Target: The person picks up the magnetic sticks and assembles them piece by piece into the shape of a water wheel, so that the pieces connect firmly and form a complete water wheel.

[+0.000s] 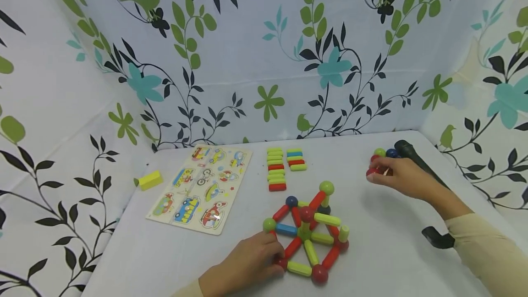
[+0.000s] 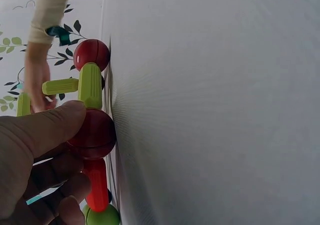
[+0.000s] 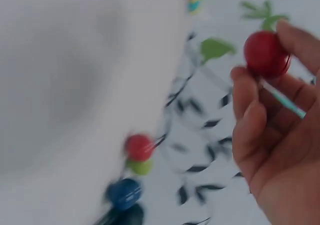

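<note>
A wheel-like frame of coloured rods and balls stands on the table, with a green hub (image 1: 304, 233) at its middle. My left hand (image 1: 251, 256) grips the red ball (image 2: 96, 136) at the frame's near left corner, thumb on top and fingers curled behind. Off to the right, my right hand (image 1: 402, 180) pinches a loose red ball (image 3: 266, 55) between thumb and fingers, above the tabletop. Near that hand lie another red ball (image 3: 139, 147), a green ball (image 1: 380, 152) and a blue ball (image 1: 392, 153). One short green rod (image 1: 343, 233) sticks up from the frame's right-hand ball.
Two columns of loose rods (image 1: 276, 167) lie behind the frame. A picture puzzle board (image 1: 202, 187) and a yellow block (image 1: 150, 180) are on the left. A black rod-like object (image 1: 418, 159) lies at the right edge, and patterned cloth (image 1: 264, 58) hangs behind.
</note>
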The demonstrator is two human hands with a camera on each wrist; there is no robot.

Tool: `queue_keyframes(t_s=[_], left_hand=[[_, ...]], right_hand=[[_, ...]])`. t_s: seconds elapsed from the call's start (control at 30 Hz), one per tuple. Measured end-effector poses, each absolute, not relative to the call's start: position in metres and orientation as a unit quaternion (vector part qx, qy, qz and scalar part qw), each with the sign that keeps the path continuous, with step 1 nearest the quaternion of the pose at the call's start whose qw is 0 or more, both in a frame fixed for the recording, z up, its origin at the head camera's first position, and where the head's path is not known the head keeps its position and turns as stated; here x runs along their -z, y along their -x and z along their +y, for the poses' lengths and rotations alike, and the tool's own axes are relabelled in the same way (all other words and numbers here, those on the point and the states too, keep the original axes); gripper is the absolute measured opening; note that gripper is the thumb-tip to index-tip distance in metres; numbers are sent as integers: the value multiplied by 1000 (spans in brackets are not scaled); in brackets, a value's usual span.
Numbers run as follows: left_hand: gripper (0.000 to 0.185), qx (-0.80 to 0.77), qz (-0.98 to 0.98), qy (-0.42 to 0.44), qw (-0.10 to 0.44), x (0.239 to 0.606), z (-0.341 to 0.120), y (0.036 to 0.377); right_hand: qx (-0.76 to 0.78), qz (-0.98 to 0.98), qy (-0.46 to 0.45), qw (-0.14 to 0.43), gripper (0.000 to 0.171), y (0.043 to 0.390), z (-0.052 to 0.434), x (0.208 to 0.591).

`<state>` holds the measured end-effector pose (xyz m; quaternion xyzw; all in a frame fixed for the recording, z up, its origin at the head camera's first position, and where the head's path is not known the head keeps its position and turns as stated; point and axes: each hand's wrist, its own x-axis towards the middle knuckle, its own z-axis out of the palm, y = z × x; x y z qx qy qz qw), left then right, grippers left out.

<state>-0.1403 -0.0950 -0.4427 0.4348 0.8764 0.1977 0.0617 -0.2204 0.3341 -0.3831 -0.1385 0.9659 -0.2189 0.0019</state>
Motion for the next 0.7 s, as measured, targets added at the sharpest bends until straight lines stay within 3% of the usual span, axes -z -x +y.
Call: queue_keyframes(t_s=[0.17, 0.37, 0.7], left_hand=[[20, -198, 880, -426, 73, 441, -93, 140], [21, -196, 879, -430, 68, 439, -93, 141], [20, -196, 881, -424, 76, 439, -92, 140]], right_hand=[[290, 923, 250, 41, 31, 176, 297, 359], [300, 901, 291, 116, 28, 154, 269, 361], [253, 912, 311, 90, 31, 150, 256, 372]])
